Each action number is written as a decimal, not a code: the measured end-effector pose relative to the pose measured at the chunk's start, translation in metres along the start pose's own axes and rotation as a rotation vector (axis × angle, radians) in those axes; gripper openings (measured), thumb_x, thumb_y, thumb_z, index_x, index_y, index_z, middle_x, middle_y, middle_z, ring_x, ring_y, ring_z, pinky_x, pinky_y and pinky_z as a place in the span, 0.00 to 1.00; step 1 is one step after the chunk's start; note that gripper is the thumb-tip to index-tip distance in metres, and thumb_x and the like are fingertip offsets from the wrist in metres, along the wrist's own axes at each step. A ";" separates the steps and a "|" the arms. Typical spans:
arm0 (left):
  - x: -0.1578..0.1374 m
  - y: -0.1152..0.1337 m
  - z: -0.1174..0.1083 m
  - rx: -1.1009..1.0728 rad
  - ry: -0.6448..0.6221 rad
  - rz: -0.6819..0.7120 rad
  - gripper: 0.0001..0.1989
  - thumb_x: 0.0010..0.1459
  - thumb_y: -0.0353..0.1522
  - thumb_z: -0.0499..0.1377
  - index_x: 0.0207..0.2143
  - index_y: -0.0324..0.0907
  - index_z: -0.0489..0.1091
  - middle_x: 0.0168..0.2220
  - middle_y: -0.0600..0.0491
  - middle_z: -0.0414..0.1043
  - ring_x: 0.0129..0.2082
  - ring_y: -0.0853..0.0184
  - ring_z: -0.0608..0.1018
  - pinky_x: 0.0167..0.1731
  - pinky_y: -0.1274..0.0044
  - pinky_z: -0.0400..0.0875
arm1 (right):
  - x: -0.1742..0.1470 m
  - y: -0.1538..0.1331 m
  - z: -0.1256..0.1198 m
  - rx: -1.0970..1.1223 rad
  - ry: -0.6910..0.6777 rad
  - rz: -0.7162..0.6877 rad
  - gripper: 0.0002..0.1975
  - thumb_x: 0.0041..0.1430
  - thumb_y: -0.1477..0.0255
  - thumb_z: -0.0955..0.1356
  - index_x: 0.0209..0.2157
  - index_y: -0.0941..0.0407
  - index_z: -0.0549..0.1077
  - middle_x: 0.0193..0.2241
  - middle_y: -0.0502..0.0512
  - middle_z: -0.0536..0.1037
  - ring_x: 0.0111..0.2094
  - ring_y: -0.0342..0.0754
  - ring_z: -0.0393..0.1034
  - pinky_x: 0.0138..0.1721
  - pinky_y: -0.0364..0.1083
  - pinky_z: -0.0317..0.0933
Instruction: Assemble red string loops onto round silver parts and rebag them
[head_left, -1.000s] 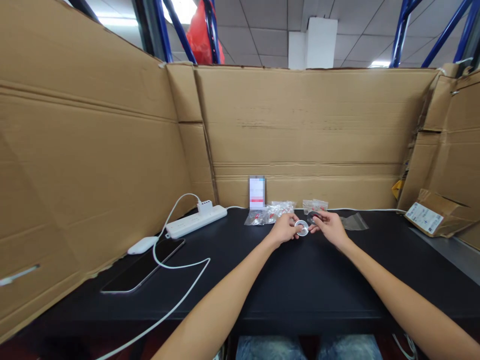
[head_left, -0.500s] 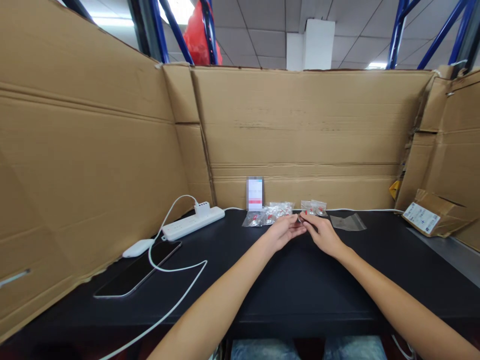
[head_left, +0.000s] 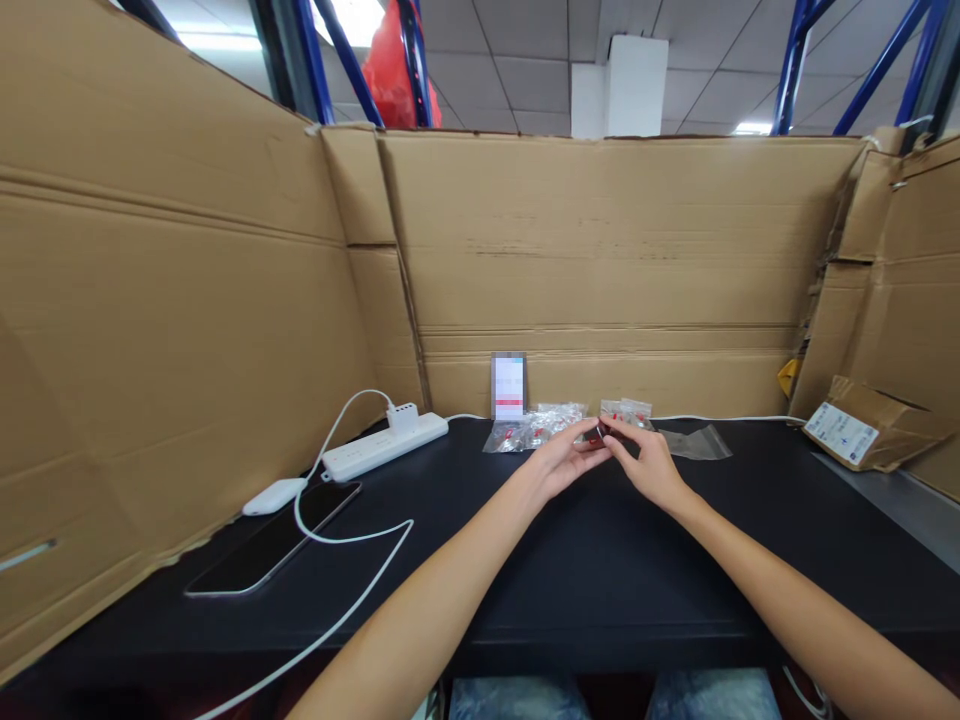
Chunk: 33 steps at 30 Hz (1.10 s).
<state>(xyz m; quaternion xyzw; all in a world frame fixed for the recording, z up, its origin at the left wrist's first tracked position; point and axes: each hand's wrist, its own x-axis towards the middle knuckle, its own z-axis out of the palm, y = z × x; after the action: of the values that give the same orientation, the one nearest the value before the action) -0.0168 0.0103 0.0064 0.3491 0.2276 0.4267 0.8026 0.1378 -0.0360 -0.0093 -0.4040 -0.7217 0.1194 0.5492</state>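
Over the back of the black table, my left hand (head_left: 562, 462) and my right hand (head_left: 646, 465) meet at the fingertips. Between them they pinch a small dark reddish object (head_left: 600, 432) with a shiny edge; its kind is too small to make out. Both hands are closed on it, the left from the left side, the right from the right. Behind my left hand lie several clear plastic bags (head_left: 544, 424) with small red bits inside. More small bags (head_left: 630, 409) lie behind my right hand. A flat clear bag (head_left: 699, 443) rests to the right of it.
A lit phone (head_left: 509, 386) leans on the cardboard wall (head_left: 607, 240). Leftward are a white power strip (head_left: 386, 446), a white cable (head_left: 352, 600), a dark tablet-like device (head_left: 274, 545) and a white puck (head_left: 274, 496). An open cardboard box (head_left: 874, 425) stands at the right.
The small object has turned between my fingertips and shows more of its dark reddish face. My hands stay nearly in place, and the view has shifted slightly.
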 end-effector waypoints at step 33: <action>-0.008 0.008 0.009 0.468 -0.133 0.232 0.14 0.51 0.26 0.63 0.43 0.34 0.72 0.32 0.48 0.76 0.28 0.68 0.79 0.41 0.69 0.74 | 0.007 -0.001 -0.008 0.963 -0.150 0.598 0.14 0.47 0.64 0.72 0.24 0.56 0.64 0.17 0.41 0.53 0.17 0.36 0.42 0.19 0.40 0.45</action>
<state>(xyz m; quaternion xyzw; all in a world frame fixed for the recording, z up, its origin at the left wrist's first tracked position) -0.0196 0.0031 0.0190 0.5761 0.2256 0.4276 0.6590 0.1441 -0.0341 -0.0010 -0.2854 -0.4770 0.6134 0.5610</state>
